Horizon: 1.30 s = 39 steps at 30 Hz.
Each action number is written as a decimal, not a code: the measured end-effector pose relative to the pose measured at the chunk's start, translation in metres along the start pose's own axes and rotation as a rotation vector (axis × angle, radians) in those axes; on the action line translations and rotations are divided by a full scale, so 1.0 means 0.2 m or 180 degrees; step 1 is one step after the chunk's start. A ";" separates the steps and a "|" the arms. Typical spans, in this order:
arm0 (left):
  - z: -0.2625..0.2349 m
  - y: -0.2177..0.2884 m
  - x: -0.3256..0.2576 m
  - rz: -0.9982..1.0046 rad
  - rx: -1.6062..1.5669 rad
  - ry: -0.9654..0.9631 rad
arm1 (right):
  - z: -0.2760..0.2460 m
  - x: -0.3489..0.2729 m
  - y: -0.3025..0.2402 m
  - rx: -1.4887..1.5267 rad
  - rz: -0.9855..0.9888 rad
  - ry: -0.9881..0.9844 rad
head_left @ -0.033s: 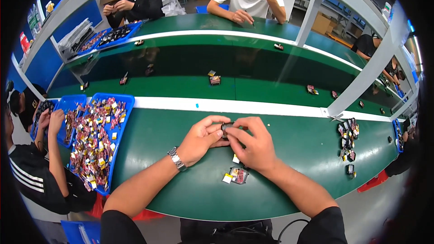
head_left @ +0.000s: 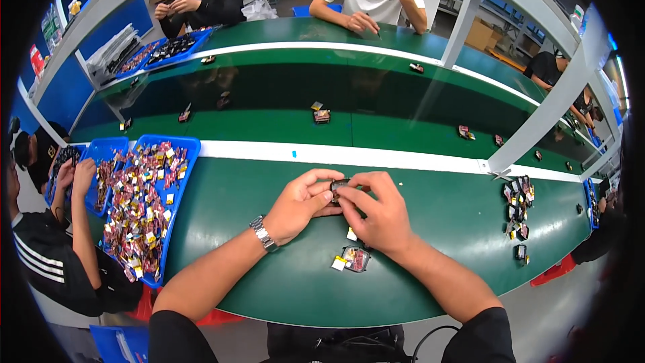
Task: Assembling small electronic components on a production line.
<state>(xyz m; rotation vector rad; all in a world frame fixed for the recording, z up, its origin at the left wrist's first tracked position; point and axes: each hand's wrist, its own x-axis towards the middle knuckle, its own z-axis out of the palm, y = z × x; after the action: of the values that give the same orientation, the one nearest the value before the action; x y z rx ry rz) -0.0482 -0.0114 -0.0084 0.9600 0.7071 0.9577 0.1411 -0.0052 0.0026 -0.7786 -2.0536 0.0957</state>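
Observation:
Between my two hands, over the green bench, is a small black plastic casing (head_left: 337,189). My left hand (head_left: 297,207), with a metal watch at its wrist, grips it from the left with thumb and fingers. Fingertips of my right hand (head_left: 377,210) pinch at its right side and cover part of it. Just nearer to me lies a dark-framed casing with a reddish circuit board (head_left: 356,258), a white-and-yellow piece (head_left: 338,263) beside it. A small white piece (head_left: 351,234) shows partly from under my right hand.
A blue tray (head_left: 194,150) heaped with small wired boards stands at left, near another person's hands (head_left: 75,176). Dark assemblies (head_left: 517,205) form a row at right. Beyond a white rail (head_left: 363,154), a green belt (head_left: 269,129) carries scattered pieces. Metal posts (head_left: 537,124) rise at right.

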 end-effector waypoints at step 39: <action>-0.10 -0.07 0.04 0.0364 0.0008 -0.0067 | 0.18 0.35 0.80 -0.1150 0.1552 -0.0201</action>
<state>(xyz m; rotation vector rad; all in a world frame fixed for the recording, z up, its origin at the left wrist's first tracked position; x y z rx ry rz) -0.0561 -0.0009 -0.0294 1.0200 0.6413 1.0456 0.1639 0.1694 -0.0234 -1.5090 -1.9217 0.0206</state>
